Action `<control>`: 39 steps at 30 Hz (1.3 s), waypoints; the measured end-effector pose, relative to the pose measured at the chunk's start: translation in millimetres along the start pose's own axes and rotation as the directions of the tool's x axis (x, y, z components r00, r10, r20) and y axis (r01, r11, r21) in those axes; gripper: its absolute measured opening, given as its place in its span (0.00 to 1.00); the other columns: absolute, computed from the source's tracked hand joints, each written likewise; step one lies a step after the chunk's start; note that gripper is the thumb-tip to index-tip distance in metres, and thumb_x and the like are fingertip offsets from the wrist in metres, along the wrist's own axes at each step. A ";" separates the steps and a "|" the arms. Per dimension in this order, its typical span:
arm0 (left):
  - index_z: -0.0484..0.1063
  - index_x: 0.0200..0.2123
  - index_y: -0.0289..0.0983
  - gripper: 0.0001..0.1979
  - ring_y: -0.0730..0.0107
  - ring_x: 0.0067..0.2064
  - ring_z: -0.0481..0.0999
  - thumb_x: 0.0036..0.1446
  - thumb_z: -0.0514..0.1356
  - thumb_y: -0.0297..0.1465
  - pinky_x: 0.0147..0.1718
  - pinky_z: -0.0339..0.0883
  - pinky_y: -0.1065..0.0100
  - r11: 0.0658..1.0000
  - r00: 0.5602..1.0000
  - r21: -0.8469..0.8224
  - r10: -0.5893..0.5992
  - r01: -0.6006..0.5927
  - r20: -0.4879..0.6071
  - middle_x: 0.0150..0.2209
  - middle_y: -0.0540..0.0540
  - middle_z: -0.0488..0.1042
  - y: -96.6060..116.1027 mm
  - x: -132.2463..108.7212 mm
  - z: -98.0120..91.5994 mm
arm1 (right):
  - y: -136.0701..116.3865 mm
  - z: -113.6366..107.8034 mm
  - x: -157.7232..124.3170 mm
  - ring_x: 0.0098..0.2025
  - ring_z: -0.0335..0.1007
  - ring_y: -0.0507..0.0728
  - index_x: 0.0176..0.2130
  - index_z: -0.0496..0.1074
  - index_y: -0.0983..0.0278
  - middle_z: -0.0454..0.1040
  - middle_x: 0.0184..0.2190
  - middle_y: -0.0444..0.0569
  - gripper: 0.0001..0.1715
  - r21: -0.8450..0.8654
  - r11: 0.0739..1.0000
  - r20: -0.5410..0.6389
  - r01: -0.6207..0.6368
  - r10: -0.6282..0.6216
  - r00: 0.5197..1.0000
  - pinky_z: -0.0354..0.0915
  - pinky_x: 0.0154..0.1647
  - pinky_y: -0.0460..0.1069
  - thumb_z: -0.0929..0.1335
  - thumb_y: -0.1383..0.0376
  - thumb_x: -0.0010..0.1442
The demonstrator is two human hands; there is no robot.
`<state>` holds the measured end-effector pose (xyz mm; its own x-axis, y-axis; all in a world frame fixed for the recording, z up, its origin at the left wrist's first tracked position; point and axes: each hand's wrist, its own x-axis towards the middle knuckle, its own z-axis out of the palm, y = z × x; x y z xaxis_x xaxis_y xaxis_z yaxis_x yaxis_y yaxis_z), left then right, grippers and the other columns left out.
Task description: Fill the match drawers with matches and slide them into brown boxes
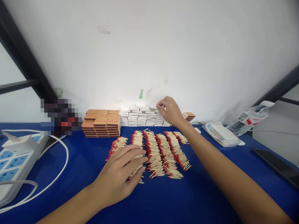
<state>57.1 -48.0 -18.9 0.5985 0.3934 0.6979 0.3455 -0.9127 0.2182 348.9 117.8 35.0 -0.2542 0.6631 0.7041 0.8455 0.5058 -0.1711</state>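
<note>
Rows of red-tipped matches lie on the blue tabletop in front of me. My left hand hovers over the left rows with its fingers stretched out, and part of the matches is hidden below it. Farther back, my right hand reaches to the stack of white matchbox trays along the wall. Its thumb and forefinger are pinched at the end of a tray on top of that stack. Orange matchbox sleeves stand piled left of the trays; a few more sleeves sit beyond my right wrist.
A power strip with white cables is at the left edge. On the right are a white plastic packet, a clear plastic bottle lying tilted, and a dark phone. A white wall bounds the back.
</note>
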 end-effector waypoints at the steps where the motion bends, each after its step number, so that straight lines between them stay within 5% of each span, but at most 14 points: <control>1: 0.75 0.54 0.35 0.15 0.57 0.60 0.74 0.66 0.63 0.21 0.61 0.72 0.52 1.000 1.000 -0.001 0.000 0.000 0.002 0.53 0.40 0.79 -0.1 -0.3 -0.1 | 0.5 -0.4 -0.5 0.46 0.68 0.66 0.37 0.76 0.63 0.73 0.39 0.56 0.09 -0.008 1.000 0.000 0.008 -0.008 1.000 0.66 0.50 0.61 0.66 0.68 0.68; 11: 0.75 0.55 0.36 0.16 0.57 0.60 0.74 0.66 0.62 0.21 0.61 0.73 0.53 1.000 1.000 -0.003 -0.006 0.006 0.019 0.53 0.40 0.79 -0.9 0.7 0.0 | 0.2 -7.2 -3.8 0.47 0.66 0.66 0.41 0.76 0.62 0.73 0.40 0.57 0.15 -0.047 0.997 -0.022 0.058 -0.059 0.998 0.65 0.51 0.60 0.61 0.63 0.73; 15: 0.76 0.54 0.36 0.15 0.58 0.59 0.74 0.65 0.63 0.21 0.60 0.73 0.53 1.000 1.000 -0.002 0.000 0.000 0.022 0.53 0.40 0.78 0.9 1.6 -1.6 | 9.6 -32.5 -8.0 0.45 0.67 0.66 0.39 0.76 0.61 0.74 0.39 0.57 0.16 -0.126 0.991 -0.055 0.034 -0.041 0.998 0.64 0.49 0.60 0.61 0.62 0.73; 18: 0.76 0.54 0.36 0.15 0.57 0.59 0.74 0.65 0.63 0.21 0.59 0.73 0.53 1.000 1.000 0.007 0.016 -0.017 0.018 0.53 0.40 0.79 2.5 0.6 -2.3 | 25.7 -65.1 -24.4 0.38 0.70 0.63 0.35 0.76 0.61 0.76 0.34 0.54 0.15 -0.182 0.981 0.051 -0.065 0.075 0.996 0.64 0.42 0.57 0.63 0.61 0.70; 23: 0.76 0.53 0.36 0.14 0.57 0.59 0.75 0.65 0.63 0.21 0.59 0.73 0.53 1.000 0.999 -0.001 0.013 -0.013 0.039 0.52 0.41 0.79 5.0 -1.0 0.4 | 55.6 -106.4 -77.9 0.30 0.72 0.59 0.30 0.77 0.61 0.78 0.27 0.50 0.17 -0.278 0.914 0.297 -0.296 0.375 0.878 0.61 0.33 0.53 0.67 0.55 0.65; 29: 0.76 0.53 0.37 0.14 0.58 0.58 0.76 0.67 0.62 0.22 0.59 0.74 0.54 0.998 0.998 -0.044 -0.032 0.034 0.050 0.52 0.41 0.79 8.6 1.1 3.6 | 76.8 -96.6 -123.3 0.30 0.75 0.60 0.27 0.79 0.61 0.81 0.28 0.53 0.19 -0.497 0.818 0.527 -0.291 0.551 0.648 0.60 0.30 0.51 0.68 0.55 0.64; 36: 0.77 0.51 0.37 0.13 0.57 0.59 0.76 0.66 0.62 0.21 0.59 0.74 0.53 0.999 0.999 -0.035 -0.005 0.007 0.052 0.50 0.41 0.80 6.2 1.4 4.2 | 85.5 -84.5 -131.2 0.36 0.78 0.63 0.33 0.82 0.61 0.82 0.35 0.56 0.06 -0.592 0.764 0.509 -0.256 0.601 0.617 0.61 0.31 0.52 0.72 0.63 0.56; 39: 0.77 0.51 0.37 0.12 0.57 0.58 0.76 0.66 0.62 0.22 0.59 0.74 0.53 0.999 0.998 -0.031 -0.005 0.007 0.059 0.50 0.41 0.80 7.0 1.0 4.1 | 89.9 -85.1 -134.1 0.37 0.78 0.63 0.37 0.81 0.60 0.82 0.37 0.55 0.09 -0.585 0.774 0.518 -0.244 0.587 0.621 0.61 0.32 0.51 0.72 0.67 0.54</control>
<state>63.1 -53.5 -19.4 0.6386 0.4035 0.6552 0.3265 -0.9131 0.2441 499.0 27.4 -16.0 0.0952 0.9952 -0.0203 0.9908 -0.0928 0.0988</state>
